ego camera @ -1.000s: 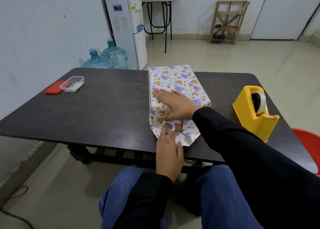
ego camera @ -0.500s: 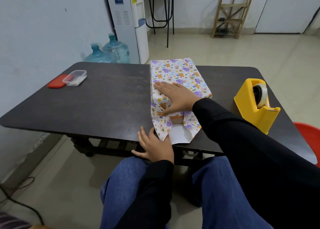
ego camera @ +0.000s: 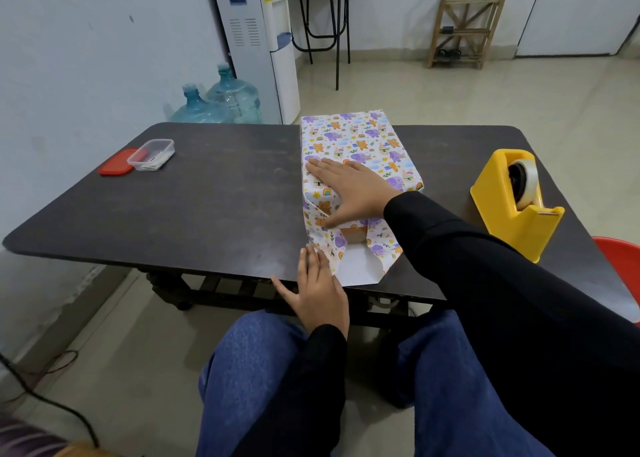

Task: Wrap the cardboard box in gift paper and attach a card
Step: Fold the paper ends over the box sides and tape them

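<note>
The cardboard box (ego camera: pixel 356 237) stands in the middle of the dark table (ego camera: pixel 207 207), wrapped in white gift paper (ego camera: pixel 356 141) printed with purple and orange animals. Its near end is open, with brown cardboard showing between two folded side flaps. A white bottom flap (ego camera: pixel 358 266) lies flat on the table toward me. My right hand (ego camera: pixel 353 193) presses flat on the box's top near that end. My left hand (ego camera: pixel 318 290) rests at the table's near edge, fingers straight, touching the left side of the flap.
A yellow tape dispenser (ego camera: pixel 516 204) stands on the right of the table. A clear plastic tub (ego camera: pixel 151 154) and red lid (ego camera: pixel 116 167) sit at the far left. A red chair (ego camera: pixel 623 266) is at the right edge. Water bottles (ego camera: pixel 221 102) stand behind the table.
My left hand left the box's end flaps, dropped to the table's near edge, then moved up beside the left of the bottom flap. The right hand stayed flat on the box.
</note>
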